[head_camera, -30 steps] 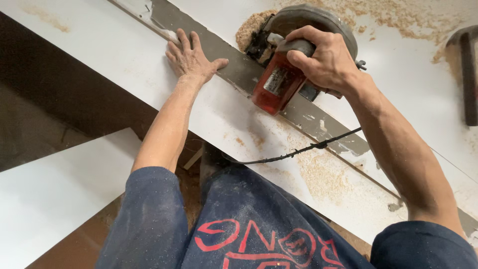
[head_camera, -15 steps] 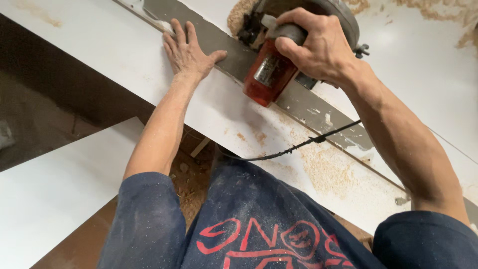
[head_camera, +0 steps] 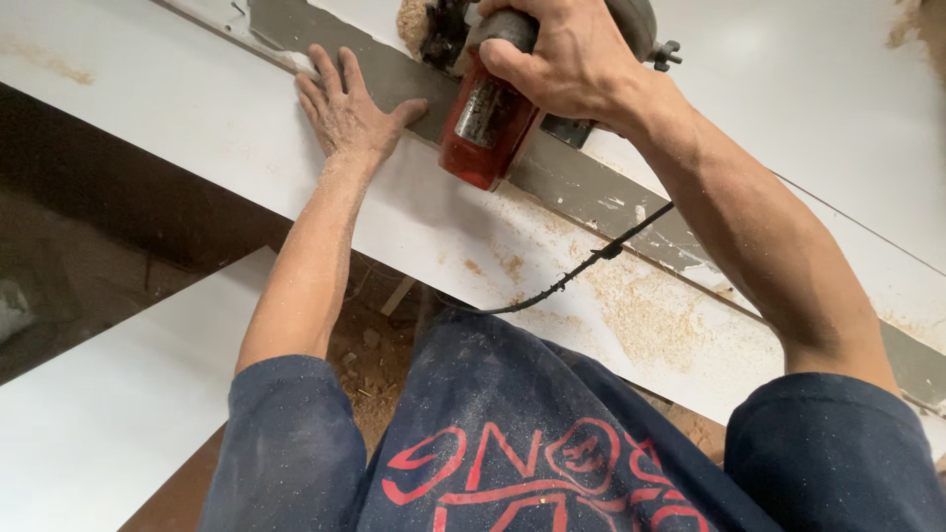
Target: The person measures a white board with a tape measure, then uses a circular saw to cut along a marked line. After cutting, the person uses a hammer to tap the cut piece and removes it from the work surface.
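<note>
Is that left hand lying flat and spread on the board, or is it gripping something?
Flat and spread. The left hand lies palm down on the white board, fingers apart, thumb against the grey guide strip; nothing is in it.

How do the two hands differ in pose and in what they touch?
The left hand lies flat, fingers spread, pressing on the grey guide strip and white board. The right hand is curled tight around the handle of the red saw. The left arm reaches out straight; the right is bent at the elbow. Both are bare and dusted with sawdust.

Glossy red plastic saw (head_camera: 488, 123); smooth white laminate board (head_camera: 197, 118); matt grey metal guide (head_camera: 591, 192).
</note>
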